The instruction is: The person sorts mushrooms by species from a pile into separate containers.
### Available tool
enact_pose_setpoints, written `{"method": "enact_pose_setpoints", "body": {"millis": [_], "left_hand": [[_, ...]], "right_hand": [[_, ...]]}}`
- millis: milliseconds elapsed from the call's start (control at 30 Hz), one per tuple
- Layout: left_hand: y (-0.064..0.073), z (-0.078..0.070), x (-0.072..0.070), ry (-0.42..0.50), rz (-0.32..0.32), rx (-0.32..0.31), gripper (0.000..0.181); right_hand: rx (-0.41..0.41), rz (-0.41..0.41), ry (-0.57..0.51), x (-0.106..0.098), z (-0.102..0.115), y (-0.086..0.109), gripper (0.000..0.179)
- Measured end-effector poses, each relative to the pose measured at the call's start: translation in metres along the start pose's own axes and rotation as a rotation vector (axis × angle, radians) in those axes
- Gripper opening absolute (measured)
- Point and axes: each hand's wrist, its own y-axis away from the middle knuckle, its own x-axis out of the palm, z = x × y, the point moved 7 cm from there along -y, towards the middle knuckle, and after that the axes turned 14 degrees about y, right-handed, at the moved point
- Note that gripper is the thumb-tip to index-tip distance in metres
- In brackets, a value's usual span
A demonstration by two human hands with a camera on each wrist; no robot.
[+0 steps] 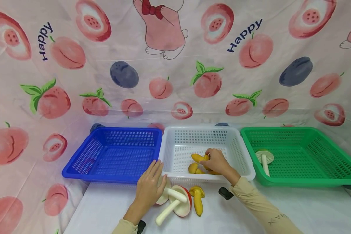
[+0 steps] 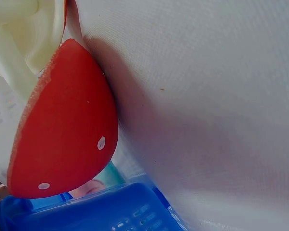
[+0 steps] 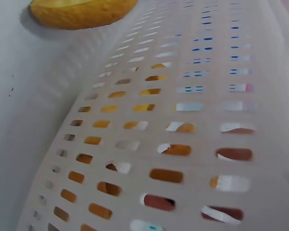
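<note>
Several yellow mushrooms (image 1: 194, 168) lie in the near part of the white basket (image 1: 178, 175), where the right hand (image 1: 218, 162) pinches one between curled fingers and thumb. The left hand (image 1: 148, 188), fingers straight and holding nothing, hovers by that basket's near left corner, with pale-stemmed mushrooms (image 1: 169, 211) just to its right on the table (image 1: 105, 208).

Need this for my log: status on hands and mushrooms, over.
Right hand inside white basket, gripping yellow mushroom. Left hand by basket's near left corner, fingers extended. Another yellow mushroom on table. Nothing visibly blocking right hand.
</note>
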Motion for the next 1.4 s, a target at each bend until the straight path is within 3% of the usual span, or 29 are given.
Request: {"method": "enact_pose_setpoints", "body": {"millis": [200, 567, 800, 1133, 1400], "left_hand": [[-0.001, -0.003, 0.0, 0.003, -0.002, -0.001, 0.043], [-0.002, -0.004, 0.003, 0.01, -0.001, -0.005, 0.042], [-0.002, -0.004, 0.001, 0.003, -0.01, 0.008, 0.042], [0.0, 0.0, 0.0, 0.008, -0.006, 0.0, 0.044], [-0.001, -0.001, -0.001, 0.007, -0.008, 0.001, 0.043]], "right_hand": [[0.072, 0.076, 0.082, 0.009, -0.006, -0.002, 0.047], [0.052, 0.079, 0.128, 0.007, -0.008, -0.001, 0.044], [-0.057, 0.024, 0.056, -0.007, -0.002, 0.005, 0.035], [-0.078, 0.026, -0.018, -0.026, 0.008, 0.017, 0.028], [-0.194, -0.032, -0.05, -0.041, 0.023, 0.032, 0.023]]}}
